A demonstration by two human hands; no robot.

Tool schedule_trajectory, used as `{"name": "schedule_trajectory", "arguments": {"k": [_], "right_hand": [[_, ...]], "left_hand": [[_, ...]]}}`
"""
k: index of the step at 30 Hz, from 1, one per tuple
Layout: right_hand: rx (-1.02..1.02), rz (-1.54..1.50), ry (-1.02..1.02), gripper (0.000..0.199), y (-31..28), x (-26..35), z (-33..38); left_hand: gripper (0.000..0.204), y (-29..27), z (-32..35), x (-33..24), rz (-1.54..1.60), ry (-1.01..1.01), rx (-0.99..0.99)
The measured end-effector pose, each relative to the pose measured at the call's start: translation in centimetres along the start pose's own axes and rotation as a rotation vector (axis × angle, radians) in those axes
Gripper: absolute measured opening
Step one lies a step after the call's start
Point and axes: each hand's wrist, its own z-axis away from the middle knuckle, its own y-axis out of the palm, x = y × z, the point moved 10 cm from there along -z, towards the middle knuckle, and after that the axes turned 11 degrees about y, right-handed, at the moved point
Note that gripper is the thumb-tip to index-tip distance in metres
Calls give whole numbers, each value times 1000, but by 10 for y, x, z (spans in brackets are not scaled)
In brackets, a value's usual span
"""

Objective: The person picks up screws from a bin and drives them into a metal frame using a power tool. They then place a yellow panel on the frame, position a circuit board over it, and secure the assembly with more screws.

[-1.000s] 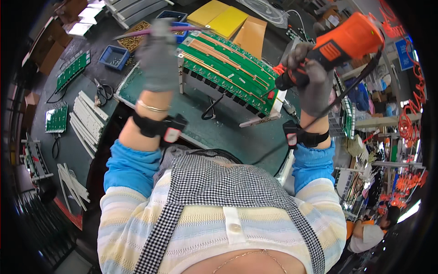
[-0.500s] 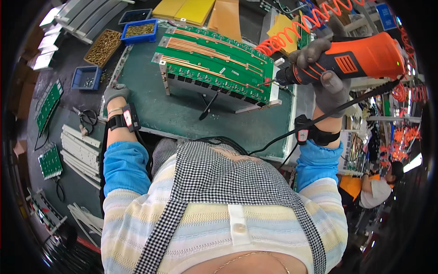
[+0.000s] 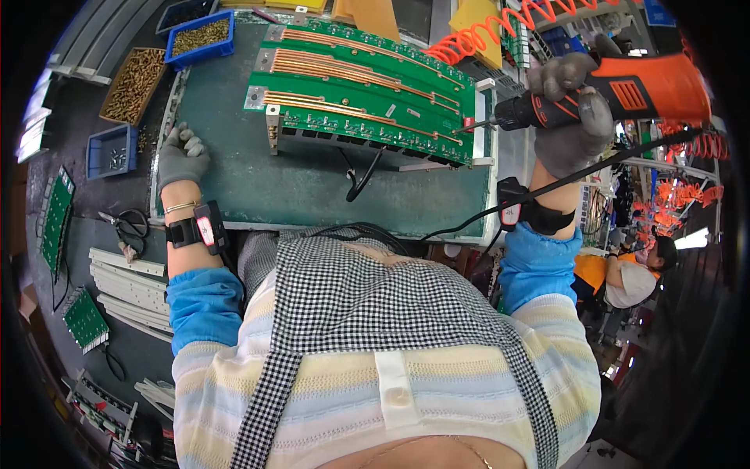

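My right hand (image 3: 576, 129), in a grey glove, grips an orange and black power screwdriver (image 3: 625, 94), held level. Its thin bit points left, with the tip at the right end of a green circuit board (image 3: 367, 117), by a small red piece (image 3: 469, 123). Copper-coloured bars run along the board, which rests raised on metal posts (image 3: 273, 129), with black parts below its near edge. On the left, my gloved left hand (image 3: 184, 156) hovers or rests at the green mat's edge, apart from the board. Its fingers are curled; what they hold, if anything, is hidden.
A blue tray of small screws (image 3: 113, 152), a box of brass-coloured fasteners (image 3: 133, 86) and a blue bin (image 3: 201, 41) stand left. Scissors (image 3: 129, 227), white strips (image 3: 129, 285) and smaller green boards (image 3: 86, 319) lie nearer. A black cable (image 3: 562, 185) crosses my right wrist. Another person (image 3: 629, 277) sits right.
The view has shifted, so the board appears larger and further left. My left hand's fingers have lifted and loosened somewhat. The screwdriver's bit stays at the board's right end.
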Motion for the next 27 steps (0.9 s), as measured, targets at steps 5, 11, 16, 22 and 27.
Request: {"name": "schedule_trajectory", "arguments": {"k": [5, 11, 16, 22, 27], "right_hand": [[-47, 101, -36, 24, 6, 0, 5], [-507, 46, -170, 14, -35, 9, 22], [-633, 64, -189, 25, -69, 13, 49], [-34, -161, -48, 63, 3, 29, 33], [-266, 255, -169, 101, -4, 70, 42]], "left_hand": [[18, 16, -10, 11, 72, -91, 218], [17, 17, -40, 12, 77, 48, 35], [24, -7, -88, 17, 372, -265, 178], [25, -24, -75, -14, 75, -66, -16], [31, -23, -77, -29, 18, 24, 20]]}}
